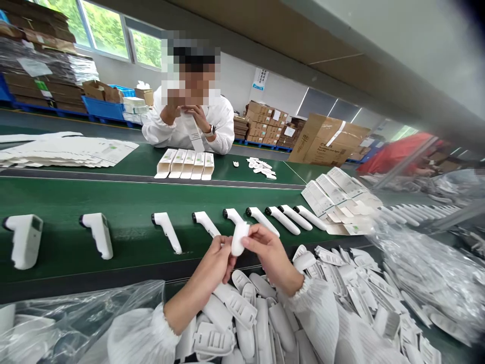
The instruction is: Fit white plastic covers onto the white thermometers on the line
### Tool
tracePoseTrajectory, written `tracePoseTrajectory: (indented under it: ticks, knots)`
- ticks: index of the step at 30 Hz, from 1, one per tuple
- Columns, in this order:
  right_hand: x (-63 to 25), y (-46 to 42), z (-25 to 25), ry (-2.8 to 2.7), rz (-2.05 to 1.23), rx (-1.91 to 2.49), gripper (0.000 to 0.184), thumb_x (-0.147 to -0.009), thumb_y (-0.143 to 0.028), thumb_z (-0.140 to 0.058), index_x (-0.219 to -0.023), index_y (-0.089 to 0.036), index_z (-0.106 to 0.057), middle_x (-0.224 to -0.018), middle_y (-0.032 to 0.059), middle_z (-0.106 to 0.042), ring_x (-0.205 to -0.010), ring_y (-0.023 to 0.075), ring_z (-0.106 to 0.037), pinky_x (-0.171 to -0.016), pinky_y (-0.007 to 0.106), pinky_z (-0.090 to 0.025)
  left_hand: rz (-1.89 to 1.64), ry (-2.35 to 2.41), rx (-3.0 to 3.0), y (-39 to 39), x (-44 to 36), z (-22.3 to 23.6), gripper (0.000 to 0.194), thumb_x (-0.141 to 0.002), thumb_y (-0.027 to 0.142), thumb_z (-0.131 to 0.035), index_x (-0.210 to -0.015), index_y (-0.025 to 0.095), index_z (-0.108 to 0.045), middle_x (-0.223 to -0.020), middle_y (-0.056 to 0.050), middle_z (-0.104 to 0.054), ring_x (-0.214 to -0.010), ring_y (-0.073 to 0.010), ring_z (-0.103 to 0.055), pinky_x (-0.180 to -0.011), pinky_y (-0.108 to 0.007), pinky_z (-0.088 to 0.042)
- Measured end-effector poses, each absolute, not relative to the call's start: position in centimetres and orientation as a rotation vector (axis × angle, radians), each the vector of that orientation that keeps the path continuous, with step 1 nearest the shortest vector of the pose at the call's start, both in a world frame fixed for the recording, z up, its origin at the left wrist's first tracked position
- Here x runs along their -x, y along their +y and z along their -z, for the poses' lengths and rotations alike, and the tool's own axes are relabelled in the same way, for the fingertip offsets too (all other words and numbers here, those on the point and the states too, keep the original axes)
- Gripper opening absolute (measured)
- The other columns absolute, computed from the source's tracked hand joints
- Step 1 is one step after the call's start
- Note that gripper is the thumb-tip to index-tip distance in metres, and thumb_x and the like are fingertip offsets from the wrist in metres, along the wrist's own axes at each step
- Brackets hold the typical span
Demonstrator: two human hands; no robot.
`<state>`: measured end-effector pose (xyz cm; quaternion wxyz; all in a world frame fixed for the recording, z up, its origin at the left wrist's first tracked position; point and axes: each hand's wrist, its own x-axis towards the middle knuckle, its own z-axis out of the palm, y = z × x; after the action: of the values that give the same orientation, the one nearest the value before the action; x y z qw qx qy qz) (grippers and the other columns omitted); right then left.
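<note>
Between my hands is a small white plastic cover [238, 239], rounded at its lower end and tilted slightly. The fingers of my left hand [216, 260] close on its lower left side. My right hand [270, 252] pinches its right edge between thumb and fingers. Just beyond, a row of white handheld thermometers with black tips lies on the green belt, including a thermometer [204, 223] to the left of the cover. Below my wrists is a heap of loose white plastic covers [242, 308], many showing ribbed inner sides. My left fingertips are partly hidden.
A co-worker [189, 116] in white sits across the belt [129, 202], holding a box by the face. Small open boxes [185, 164] and flattened cartons [337, 194] lie there. Clear plastic bags [428, 268] flank the heap. A shelf [322, 45] hangs overhead.
</note>
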<state>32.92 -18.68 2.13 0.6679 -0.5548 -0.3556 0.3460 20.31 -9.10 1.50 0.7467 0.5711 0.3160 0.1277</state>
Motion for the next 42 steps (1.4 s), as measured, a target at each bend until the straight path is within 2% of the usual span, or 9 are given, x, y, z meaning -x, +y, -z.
tracePoseTrajectory:
  ticks: [4,8,12,20,26,31,36,39,42]
  knots:
    - [-36.9,-18.5,-1.4,-0.859,-0.72,1.421,0.023,-0.076,-0.037,-0.077,-0.085,-0.022,-0.062,-0.077,-0.0016,-0.064,-0.073,0.0164,-0.06,-0.071,0.03,-0.049,-0.249,0.572,-1.961,-8.5,-16.9,-2.2,0.026,-0.094,0.043,-0.046,-0.11,0.024,-0.053,-0.097,-0.005,-0.061,-0.084,-0.022,-0.057,-0.07,-0.034,-0.046]
    - [-41.3,-19.0,1.1,-1.163,-0.418,1.971,0.026,-0.081,-0.027,-0.068,-0.106,-0.022,-0.07,-0.103,0.0049,-0.07,-0.092,0.0229,-0.064,-0.086,0.037,-0.05,0.105,0.27,-2.605,-8.6,-13.9,-2.4,0.035,-0.091,0.018,-0.042,-0.116,0.026,-0.064,-0.13,-0.011,-0.058,-0.119,-0.0343,-0.052,-0.088,-0.047,-0.047]
    - [-42.5,-18.6,3.3,-1.437,-0.169,2.243,0.045,-0.091,-0.019,-0.054,-0.135,-0.019,-0.059,-0.123,0.0112,-0.068,-0.111,0.0277,-0.063,-0.099,0.041,-0.046,0.189,0.259,-2.737,-8.8,-13.8,-1.9,0.051,-0.081,0.003,-0.041,-0.121,0.023,-0.065,-0.121,-0.013,-0.063,-0.112,-0.0323,-0.057,-0.09,-0.046,-0.047]
    - [-43.8,-17.6,4.0,-1.581,0.05,2.432,0.042,-0.099,-0.027,-0.049,-0.138,-0.014,-0.057,-0.107,0.0147,-0.072,-0.1,0.0294,-0.066,-0.088,0.036,-0.049,0.163,0.368,-2.398,-7.1,-14.3,-3.5,0.023,-0.091,0.027,-0.041,-0.095,0.026,-0.063,-0.095,-0.006,-0.062,-0.087,-0.0259,-0.061,-0.068,-0.032,-0.043]
    - [-44.7,-18.4,3.5,-1.538,0.098,2.485,0.038,-0.099,-0.03,-0.052,-0.133,-0.017,-0.061,-0.101,0.0137,-0.074,-0.1,0.0292,-0.066,-0.09,0.038,-0.048,-0.088,0.585,-1.869,-6.2,-15.6,-3.7,0.021,-0.085,0.043,-0.056,-0.092,0.024,-0.06,-0.081,-0.001,-0.065,-0.083,-0.0237,-0.063,-0.075,-0.033,-0.048]
    - [-40.2,-20.0,0.3,-1.305,-0.032,2.145,0.049,-0.094,-0.044,-0.06,-0.138,-0.023,-0.056,-0.133,0.0127,-0.063,-0.119,0.0301,-0.059,-0.1,0.044,-0.047,-0.24,0.59,-1.385,-6.6,-16.8,-3.3,0.035,-0.075,0.045,-0.073,-0.096,0.02,-0.06,-0.095,-0.004,-0.069,-0.095,-0.0223,-0.068,-0.094,-0.037,-0.052]
    - [-34.9,-20.0,-2.4,-1.292,-0.758,1.628,0.036,-0.089,-0.04,-0.065,-0.121,-0.024,-0.067,-0.106,0.0034,-0.074,-0.095,0.0208,-0.069,-0.083,0.032,-0.055,-0.356,0.508,-1.511,-7.8,-18.0,-2.1,0.031,-0.08,0.042,-0.066,-0.101,0.019,-0.062,-0.108,-0.007,-0.067,-0.098,-0.0238,-0.069,-0.092,-0.038,-0.055]
    - [-36.1,-19.2,-2.0,-1.288,-0.602,1.777,0.021,-0.088,-0.03,-0.065,-0.106,-0.023,-0.072,-0.102,0.0022,-0.074,-0.091,0.0202,-0.068,-0.083,0.033,-0.053,-0.328,0.479,-2.041,-8.3,-17.4,-1.3,0.04,-0.088,0.033,-0.055,-0.127,0.023,-0.055,-0.133,-0.012,-0.059,-0.118,-0.0294,-0.061,-0.094,-0.043,-0.053]
    - [-38.9,-18.5,-0.2,-1.296,-0.287,2.074,0.023,-0.085,-0.019,-0.064,-0.107,-0.022,-0.072,-0.115,0.0049,-0.071,-0.103,0.0239,-0.065,-0.094,0.037,-0.049,-0.077,0.334,-2.563,-8.5,-16.1,-0.8,0.051,-0.086,0.021,-0.056,-0.137,0.025,-0.052,-0.146,-0.012,-0.051,-0.134,-0.034,-0.047,-0.101,-0.052,-0.047]
